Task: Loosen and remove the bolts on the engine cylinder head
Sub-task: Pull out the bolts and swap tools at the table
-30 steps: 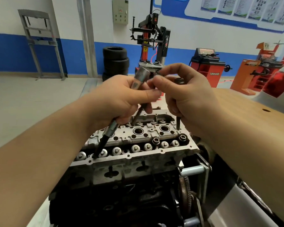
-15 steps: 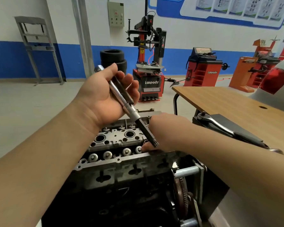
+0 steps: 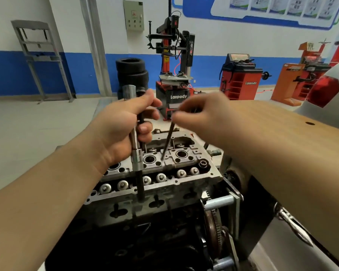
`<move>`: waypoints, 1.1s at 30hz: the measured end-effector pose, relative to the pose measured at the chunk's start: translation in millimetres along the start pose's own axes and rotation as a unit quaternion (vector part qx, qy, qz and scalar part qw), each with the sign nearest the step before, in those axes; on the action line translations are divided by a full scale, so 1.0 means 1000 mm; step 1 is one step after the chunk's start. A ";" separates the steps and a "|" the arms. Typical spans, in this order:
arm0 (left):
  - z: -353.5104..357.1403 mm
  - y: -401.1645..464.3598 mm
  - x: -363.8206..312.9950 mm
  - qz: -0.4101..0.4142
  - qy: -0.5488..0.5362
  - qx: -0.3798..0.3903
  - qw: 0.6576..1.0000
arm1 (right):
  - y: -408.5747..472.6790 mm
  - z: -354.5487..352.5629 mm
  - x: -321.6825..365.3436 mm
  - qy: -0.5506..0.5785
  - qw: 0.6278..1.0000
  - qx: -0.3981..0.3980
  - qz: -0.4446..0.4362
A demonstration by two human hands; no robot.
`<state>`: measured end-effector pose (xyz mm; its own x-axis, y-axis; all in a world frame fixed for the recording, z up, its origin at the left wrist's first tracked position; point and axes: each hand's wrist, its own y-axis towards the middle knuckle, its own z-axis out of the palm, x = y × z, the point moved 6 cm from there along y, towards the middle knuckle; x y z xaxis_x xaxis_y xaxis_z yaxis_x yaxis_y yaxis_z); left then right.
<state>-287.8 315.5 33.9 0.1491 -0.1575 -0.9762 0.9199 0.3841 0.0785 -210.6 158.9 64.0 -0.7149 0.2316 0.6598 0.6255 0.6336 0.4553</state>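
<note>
The left hand (image 3: 123, 130) grips a socket extension bar (image 3: 134, 145) and a long bolt (image 3: 141, 153) upright. At three o'clock, the right hand (image 3: 202, 118) pinches another bolt (image 3: 167, 141), its tip over the cylinder head (image 3: 164, 173) below.

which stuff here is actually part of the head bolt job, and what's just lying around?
In use:
- cylinder head
- socket extension plus a removed bolt, in left hand
- long bolt, pinched by right hand

Lying about:
- ratchet
- wooden table
- tyre stack
- tyre changer
</note>
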 end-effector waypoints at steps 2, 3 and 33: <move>0.009 -0.002 0.002 0.003 0.024 0.010 1.000 | 0.014 -0.020 0.008 0.068 0.996 -0.046 0.024; 0.015 -0.003 0.002 0.003 0.032 0.022 0.999 | 0.019 -0.025 0.009 0.084 0.994 -0.053 0.042; 0.051 0.009 0.022 -0.133 -0.254 0.002 0.958 | -0.022 0.025 -0.051 -0.509 0.841 0.184 0.000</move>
<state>-257.7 269.5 23.4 0.0648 -0.6719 -0.7378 0.9511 0.2654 -0.1582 -195.9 151.5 5.1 -0.7289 0.6252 -0.2791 0.6205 0.7755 0.1167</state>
